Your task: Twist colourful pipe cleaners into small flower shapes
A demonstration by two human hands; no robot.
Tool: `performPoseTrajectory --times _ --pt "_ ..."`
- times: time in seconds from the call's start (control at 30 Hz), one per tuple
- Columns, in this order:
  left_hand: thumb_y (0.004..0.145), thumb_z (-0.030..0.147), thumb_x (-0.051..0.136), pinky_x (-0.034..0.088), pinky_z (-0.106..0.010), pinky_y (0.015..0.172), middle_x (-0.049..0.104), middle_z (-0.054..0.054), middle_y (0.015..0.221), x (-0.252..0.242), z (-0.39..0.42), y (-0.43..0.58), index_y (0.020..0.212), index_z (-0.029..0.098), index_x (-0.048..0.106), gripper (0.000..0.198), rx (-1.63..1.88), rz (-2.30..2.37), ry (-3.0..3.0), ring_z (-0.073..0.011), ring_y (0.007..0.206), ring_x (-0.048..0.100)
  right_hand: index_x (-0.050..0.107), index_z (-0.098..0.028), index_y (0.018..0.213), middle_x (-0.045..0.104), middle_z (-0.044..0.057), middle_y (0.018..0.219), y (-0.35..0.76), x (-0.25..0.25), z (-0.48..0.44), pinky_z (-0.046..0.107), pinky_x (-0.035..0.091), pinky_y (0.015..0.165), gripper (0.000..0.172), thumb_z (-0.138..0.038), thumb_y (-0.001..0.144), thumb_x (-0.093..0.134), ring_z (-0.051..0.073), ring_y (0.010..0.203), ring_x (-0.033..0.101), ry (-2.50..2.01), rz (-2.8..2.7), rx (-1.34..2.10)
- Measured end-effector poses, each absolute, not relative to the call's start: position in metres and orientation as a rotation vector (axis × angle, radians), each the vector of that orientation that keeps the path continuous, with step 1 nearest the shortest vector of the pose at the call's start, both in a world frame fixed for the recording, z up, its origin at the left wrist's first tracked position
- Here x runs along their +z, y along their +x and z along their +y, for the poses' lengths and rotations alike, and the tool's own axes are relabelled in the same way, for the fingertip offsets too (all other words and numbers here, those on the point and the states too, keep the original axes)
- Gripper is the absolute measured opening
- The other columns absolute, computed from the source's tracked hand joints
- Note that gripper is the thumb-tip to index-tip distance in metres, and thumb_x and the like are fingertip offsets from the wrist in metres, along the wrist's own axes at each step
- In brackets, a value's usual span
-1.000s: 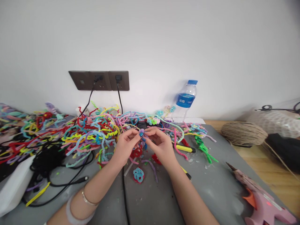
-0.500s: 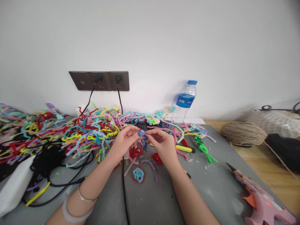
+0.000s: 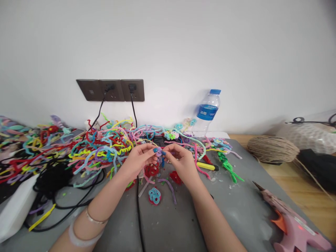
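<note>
Between my two hands is a small purple piece of pipe cleaner (image 3: 159,152), bent into loops. My left hand (image 3: 140,158) pinches it from the left with thumb and fingers. From the other side my right hand (image 3: 180,158) pinches it too, fingertips close to the left ones. Below them on the grey table (image 3: 168,227) lie a blue pipe-cleaner flower with a red edge (image 3: 154,196), a loose purple pipe cleaner (image 3: 171,190) and red looped pieces (image 3: 151,170). A clear stick (image 3: 145,188) rests beside the flower.
A tangled heap of coloured pipe cleaners (image 3: 105,147) spreads along the wall. A bottle (image 3: 207,113) leans there. A pink glue gun (image 3: 291,220), a twine ball (image 3: 273,149) and a yellow cutter (image 3: 206,166) lie right. Black cables (image 3: 139,213) cross the table; a white block (image 3: 18,210) lies left.
Both hands keep their pinch on the purple pipe cleaner. The left hand and forearm have shifted very slightly; the things on the table stay where they were.
</note>
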State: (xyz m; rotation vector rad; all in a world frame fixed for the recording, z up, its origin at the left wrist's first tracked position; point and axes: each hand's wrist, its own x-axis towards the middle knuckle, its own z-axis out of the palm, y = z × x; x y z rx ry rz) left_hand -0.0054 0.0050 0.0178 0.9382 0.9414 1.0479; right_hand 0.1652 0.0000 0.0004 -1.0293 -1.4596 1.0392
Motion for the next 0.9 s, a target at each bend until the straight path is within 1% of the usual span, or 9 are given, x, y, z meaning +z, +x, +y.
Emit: performPoseTrajectory --times 0.1,0.17,0.3,0.4,0.5,0.57,0.7,0.8,0.9 --pt "0.06 0.037 0.087 0.052 -0.023 0.061 0.068 -0.003 0.07 0.016 0.004 -0.002 0.09 0.013 0.07 0.042 1.036 0.911 0.839 -0.0108 0.061 0.061 0.061 -0.019 0.077 0.059 0.0 0.071 0.162 -0.001 0.0 0.025 0.043 0.056 0.012 -0.029 0.082 0.062 0.013 0.059 0.053 -1.017 -1.394 0.98" --pt "0.059 0.038 0.087 0.052 -0.022 0.059 0.068 -0.003 0.071 0.014 0.003 0.0 0.088 0.013 0.069 0.042 1.008 0.918 0.838 -0.0106 0.061 0.061 0.061 -0.018 0.077 0.06 0.001 0.072 0.161 -0.002 0.0 0.025 0.042 0.056 0.011 -0.028 0.083 0.062 0.013 0.06 0.053 -1.013 -1.409 0.939" --pt "0.066 0.037 0.082 0.048 -0.02 0.054 0.064 0.0 0.067 0.01 0.003 -0.002 0.083 0.014 0.07 0.031 1.057 0.97 1.016 -0.0106 0.06 0.059 0.063 -0.018 0.079 0.063 0.002 0.074 0.161 -0.002 0.0 0.026 0.046 0.063 0.009 -0.026 0.083 0.062 0.015 0.068 0.058 -0.976 -1.532 0.921" --pt "0.071 0.031 0.076 0.045 -0.021 0.053 0.064 0.001 0.064 0.009 0.005 -0.006 0.083 0.014 0.072 0.021 1.074 1.075 1.259 -0.0111 0.058 0.056 0.064 -0.018 0.081 0.066 0.004 0.078 0.164 -0.003 0.002 0.028 0.048 0.069 0.012 -0.029 0.086 0.06 0.017 0.072 0.061 -0.984 -1.564 0.946" --pt "0.072 0.026 0.071 0.046 -0.023 0.058 0.067 -0.001 0.07 0.01 0.006 -0.01 0.084 0.013 0.073 0.017 0.981 1.117 1.446 -0.0119 0.059 0.056 0.066 -0.019 0.091 0.067 0.005 0.086 0.166 -0.004 0.003 0.029 0.049 0.07 0.013 -0.03 0.087 0.06 0.018 0.076 0.062 -0.963 -1.545 0.974" --pt "0.074 0.026 0.068 0.046 -0.024 0.06 0.068 -0.002 0.074 0.01 0.005 -0.011 0.086 0.013 0.072 0.018 0.921 1.114 1.507 -0.0126 0.061 0.057 0.067 -0.02 0.097 0.065 0.005 0.087 0.166 -0.003 0.002 0.028 0.049 0.067 0.016 -0.029 0.085 0.063 0.018 0.077 0.061 -0.927 -1.56 0.995" --pt "0.079 0.029 0.062 0.045 -0.023 0.059 0.064 -0.002 0.072 0.011 0.003 -0.008 0.084 0.013 0.068 0.018 0.865 1.12 1.585 -0.0135 0.064 0.057 0.069 -0.019 0.087 0.061 0.003 0.076 0.163 -0.002 0.001 0.027 0.046 0.061 0.015 -0.033 0.081 0.068 0.015 0.069 0.056 -0.923 -1.542 1.096" --pt "0.082 0.032 0.06 0.047 -0.024 0.065 0.064 -0.003 0.08 0.01 0.0 -0.003 0.088 0.014 0.065 0.019 0.866 1.102 1.598 -0.0156 0.073 0.06 0.066 -0.018 0.083 0.061 0.002 0.071 0.163 -0.003 0.003 0.026 0.046 0.057 0.023 -0.041 0.079 0.07 0.015 0.063 0.055 -0.942 -1.421 1.224" --pt "0.079 0.032 0.063 0.049 -0.026 0.069 0.065 -0.005 0.087 0.007 -0.002 0.002 0.092 0.014 0.062 0.021 0.896 1.117 1.616 -0.0181 0.081 0.061 0.064 -0.018 0.081 0.064 0.003 0.074 0.163 -0.004 0.005 0.027 0.049 0.06 0.027 -0.043 0.074 0.073 0.016 0.067 0.059 -0.946 -1.352 1.265"
